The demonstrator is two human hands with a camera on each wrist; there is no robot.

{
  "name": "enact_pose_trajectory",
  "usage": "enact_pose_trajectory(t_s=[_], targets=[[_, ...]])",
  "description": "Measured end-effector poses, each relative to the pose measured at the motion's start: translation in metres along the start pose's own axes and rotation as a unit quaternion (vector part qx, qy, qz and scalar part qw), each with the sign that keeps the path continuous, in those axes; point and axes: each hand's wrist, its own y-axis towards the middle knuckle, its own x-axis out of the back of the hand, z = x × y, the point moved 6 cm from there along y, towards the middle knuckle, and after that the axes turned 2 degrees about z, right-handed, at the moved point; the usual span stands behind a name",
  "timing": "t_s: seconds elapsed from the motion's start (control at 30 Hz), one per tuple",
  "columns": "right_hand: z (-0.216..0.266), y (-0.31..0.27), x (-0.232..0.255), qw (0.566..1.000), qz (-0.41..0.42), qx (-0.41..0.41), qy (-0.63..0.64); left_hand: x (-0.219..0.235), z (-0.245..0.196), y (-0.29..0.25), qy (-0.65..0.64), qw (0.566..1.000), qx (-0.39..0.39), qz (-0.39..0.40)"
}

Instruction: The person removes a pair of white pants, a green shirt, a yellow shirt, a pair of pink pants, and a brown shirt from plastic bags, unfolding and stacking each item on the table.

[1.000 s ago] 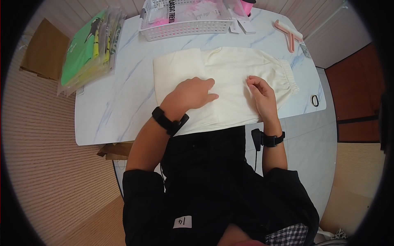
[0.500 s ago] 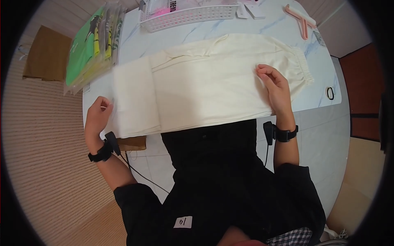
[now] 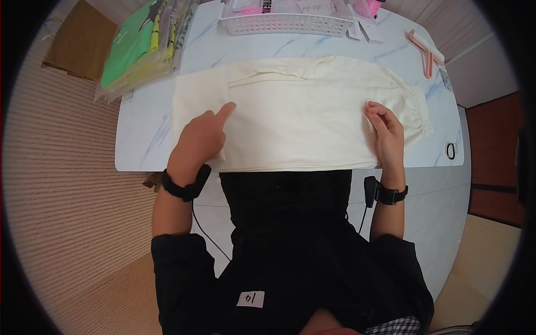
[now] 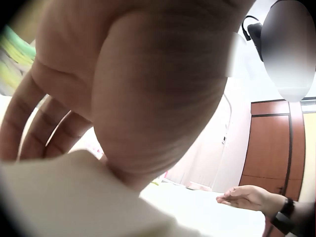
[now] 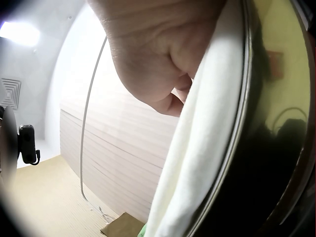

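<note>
We see white tags (image 3: 372, 33) just beside the right end of a white basket (image 3: 287, 25). Left of the basket we find bagged green fabric (image 3: 129, 49), then brown paper (image 3: 84, 39); to its right lie a pink T-shaped tool (image 3: 428, 62) and, nearer us, a dark loop (image 3: 448, 151).

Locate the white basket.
In the head view, the white basket stands at the far side of the table, beyond the cream garment, right of the bagged green clothing.

A marble-patterned white bench (image 3: 144, 134) stood over a pale tiled floor (image 3: 446, 190), ribbed beige wall (image 3: 61, 167) at nine o'clock, reddish-brown panels (image 3: 494, 151) at three; a bright ceiling light (image 5: 19, 33) glowed in the right wrist view.
</note>
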Motion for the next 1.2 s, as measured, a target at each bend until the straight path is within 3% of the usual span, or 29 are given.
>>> enact_pose_trajectory(t_s=[0.1,0.17,0.2,0.27,0.3,0.37,0.4,0.43,0.5,0.57,0.63,0.73,0.8,0.93,1.0,1.03,1.07,1.17,1.2], targets=[[-0.001,0.000,0.000,1.000,-0.006,0.012,0.012,0.002,0.023,-0.004,-0.053,0.997,-0.045,0.017],[-0.001,0.000,0.000,1.000,-0.005,0.010,0.016,0.034,0.046,-0.021,-0.166,0.974,-0.130,-0.088],[-0.001,-0.001,0.001,1.000,-0.005,0.008,0.017,0.045,0.070,-0.032,-0.257,0.957,-0.067,-0.112],[-0.001,-0.002,0.001,1.000,-0.004,0.005,0.019,0.059,0.129,-0.057,-0.260,0.953,0.028,-0.150],[0.000,-0.001,0.001,1.000,-0.002,0.005,0.021,0.056,0.167,-0.070,-0.282,0.939,0.129,-0.147],[0.000,-0.001,0.000,1.000,0.002,0.004,0.023,0.037,0.237,-0.094,-0.290,0.912,0.195,-0.215],[0.000,-0.001,0.000,1.000,-0.001,0.006,0.024,0.025,0.264,-0.106,-0.287,0.911,0.199,-0.218],[0.000,0.000,-0.001,1.000,0.002,0.005,0.027,0.014,0.291,-0.122,-0.238,0.911,0.250,-0.227],[0.000,-0.001,0.000,0.999,-0.001,0.006,0.035,0.013,0.294,-0.132,-0.187,0.905,0.300,-0.234],[-0.001,-0.002,0.000,0.999,0.001,0.005,0.036,0.017,0.241,-0.128,-0.329,0.871,0.264,-0.252],[0.000,0.000,-0.002,0.999,0.006,0.009,0.038,0.019,0.198,-0.107,-0.327,0.914,0.171,-0.169],[-0.001,0.000,-0.001,0.999,-0.001,0.010,0.030,0.006,0.162,-0.074,-0.253,0.942,0.146,-0.167],[-0.002,-0.002,0.000,1.000,0.005,0.008,0.008,0.000,0.141,-0.054,-0.012,0.981,0.149,-0.125],[0.020,-0.013,0.023,0.989,0.010,0.032,-0.143,-0.007,0.147,-0.042,-0.003,0.979,0.169,-0.115],[0.043,-0.021,0.054,0.944,-0.032,0.135,-0.300,-0.012,0.161,-0.045,-0.005,0.980,0.180,-0.082],[0.060,-0.026,0.062,0.898,-0.013,0.168,-0.407,-0.007,0.161,-0.049,-0.018,0.978,0.190,-0.086],[0.069,-0.029,0.070,0.897,-0.016,0.167,-0.410,-0.005,0.163,-0.051,-0.019,0.979,0.186,-0.085],[0.067,-0.033,0.086,0.804,0.069,0.104,-0.581,-0.002,0.184,-0.062,-0.117,0.968,0.205,-0.081],[0.068,-0.036,0.090,0.804,0.069,0.104,-0.581,-0.005,0.201,-0.065,-0.117,0.968,0.205,-0.080]])
